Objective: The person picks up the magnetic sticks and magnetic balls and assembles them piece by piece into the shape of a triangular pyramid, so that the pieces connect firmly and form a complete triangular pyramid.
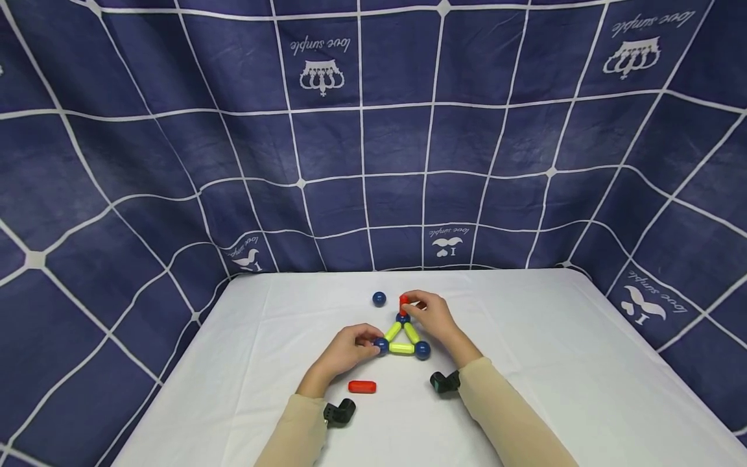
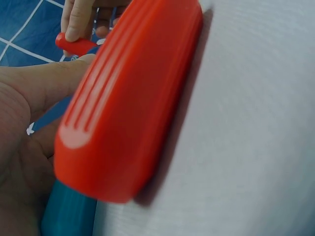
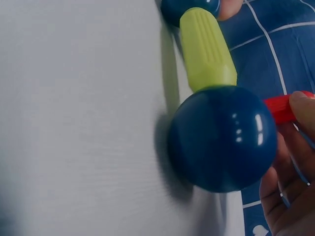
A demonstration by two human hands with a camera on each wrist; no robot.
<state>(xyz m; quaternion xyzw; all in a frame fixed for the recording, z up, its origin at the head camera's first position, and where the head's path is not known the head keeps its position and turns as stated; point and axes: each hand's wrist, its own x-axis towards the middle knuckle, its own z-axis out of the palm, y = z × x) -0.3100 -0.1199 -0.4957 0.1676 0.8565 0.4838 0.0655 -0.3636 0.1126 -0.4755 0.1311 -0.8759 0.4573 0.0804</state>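
A flat triangle of three yellow-green rods (image 1: 401,348) joined by blue balls lies on the white table (image 1: 525,363). My left hand (image 1: 371,343) pinches the triangle's left corner ball (image 1: 382,346). My right hand (image 1: 410,305) holds a short red rod (image 1: 403,302) upright on the far corner ball (image 1: 403,318). In the right wrist view the near right corner ball (image 3: 221,137) fills the middle, with a yellow-green rod (image 3: 206,49) behind it and the held red rod (image 3: 280,107) beside my fingers (image 3: 295,167). The left wrist view shows the right hand's fingers on that rod (image 2: 75,44).
A second red rod (image 1: 362,386) (image 2: 128,98) lies on the table near my left wrist. A loose blue ball (image 1: 379,298) sits beyond the triangle. Black wrist cameras (image 1: 340,413) (image 1: 445,381) ride on both sleeves. Navy gridded cloth (image 1: 373,162) walls the table.
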